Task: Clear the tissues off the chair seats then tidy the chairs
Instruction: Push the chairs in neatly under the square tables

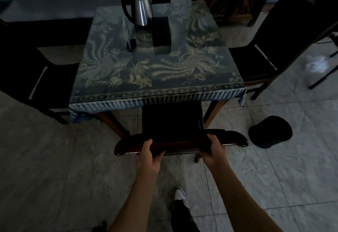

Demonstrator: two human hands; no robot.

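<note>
A white shoe (180, 195) stands on the tiled floor (54, 158) below two bare forearms. The left hand (148, 154) and right hand (212, 151) are each closed around the curved top rail of the near chair (234, 138), whose dark seat sits partly under the cloth-covered table (157, 78). Two more chairs, the left chair (36, 78) and right chair (274, 36), flank the table. No tissue shows on the visible seats.

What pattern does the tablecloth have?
Head view: tablecloth is blue-grey with pale bird and flower motifs.
</note>
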